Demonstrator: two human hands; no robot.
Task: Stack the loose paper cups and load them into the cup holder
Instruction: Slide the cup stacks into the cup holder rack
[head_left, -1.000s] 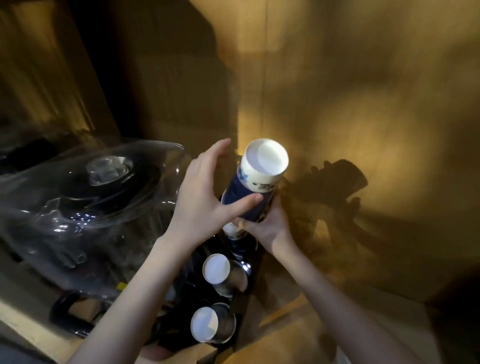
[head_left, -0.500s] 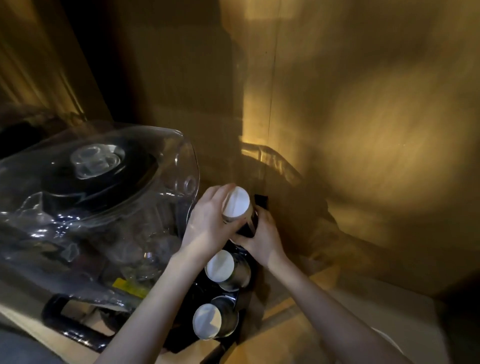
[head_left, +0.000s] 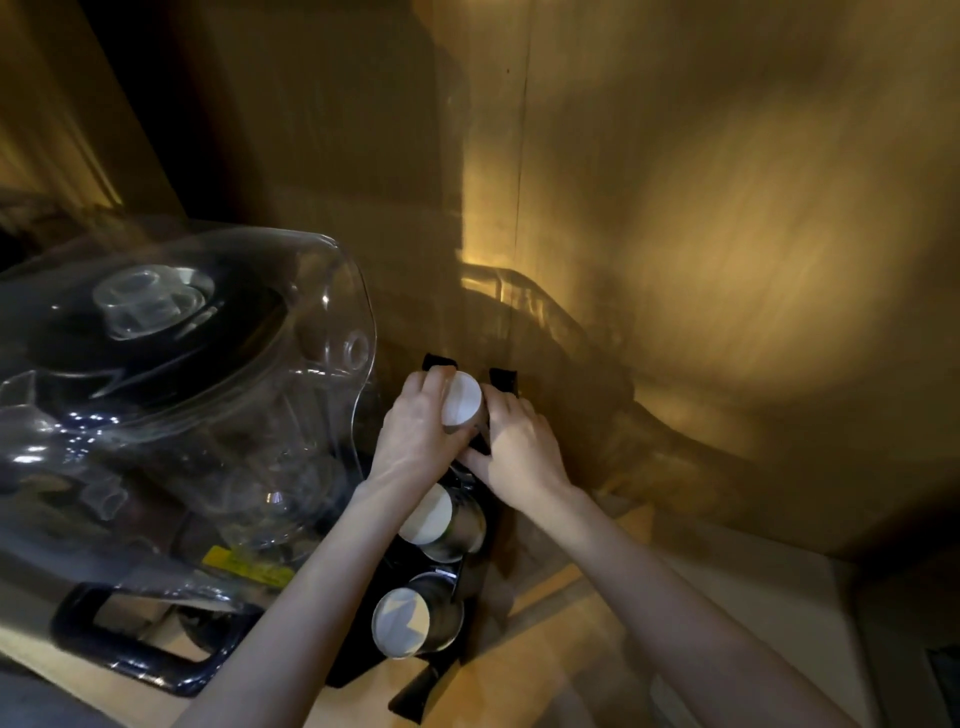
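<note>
Paper cup stack (head_left: 460, 400) sitting in the black cup holder (head_left: 451, 566).
Left hand (head_left: 422, 437) and right hand (head_left: 519, 451) are clasping it from both sides.

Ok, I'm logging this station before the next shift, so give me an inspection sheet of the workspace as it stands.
Surface: wooden counter, dimly lit.
Job's things: black cup holder with three slots; near stack and middle stack seated, white bases up; far stack low in its slot.
Clutter: clear blender jar lying left of the holder.
Grips: left hand and right hand both around the far stack.
Cables: nothing seen.
Surroundings: wood-panelled wall, warm light patch.
</note>
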